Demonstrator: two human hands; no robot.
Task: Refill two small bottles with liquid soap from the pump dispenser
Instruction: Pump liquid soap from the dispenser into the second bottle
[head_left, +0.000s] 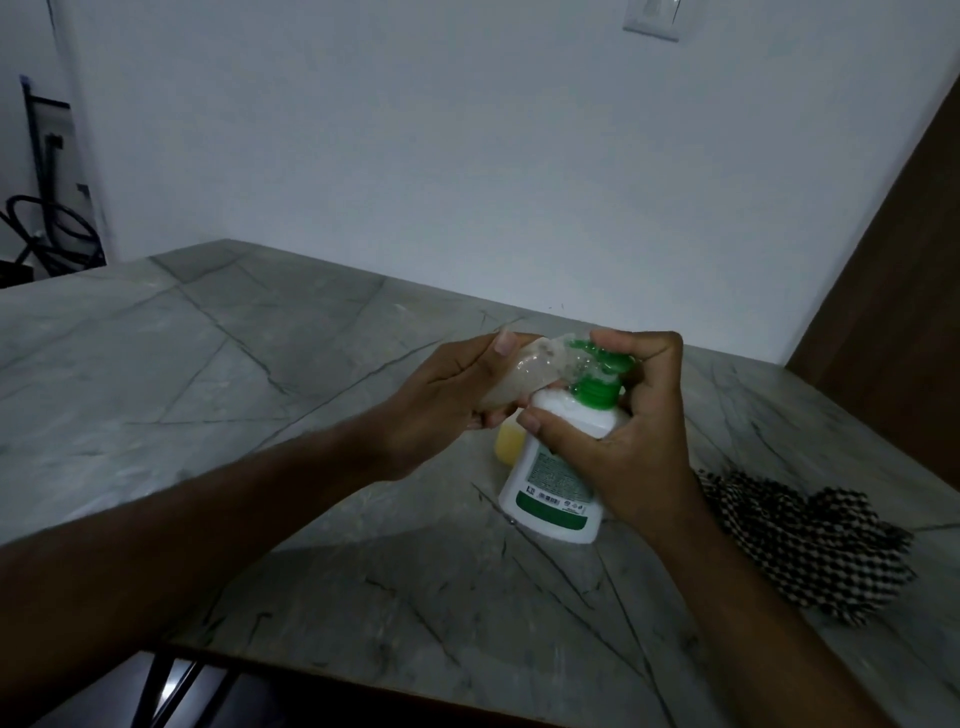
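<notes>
A white pump dispenser (558, 467) with a green pump head (602, 371) stands tilted on the grey marble table (260, 374). My right hand (631, 415) grips its shoulder, with fingers curled over the pump head. My left hand (447, 400) holds a small clear bottle (524, 376) tipped on its side, its mouth against the green spout. A second small bottle (506, 441), yellowish, stands on the table behind the dispenser, mostly hidden by it and by my hands.
A black-and-white checked cloth (810, 545) lies crumpled on the table to the right of the dispenser. A brown door or panel (893, 312) rises at the right. The table's near edge (363, 680) runs just below my forearms.
</notes>
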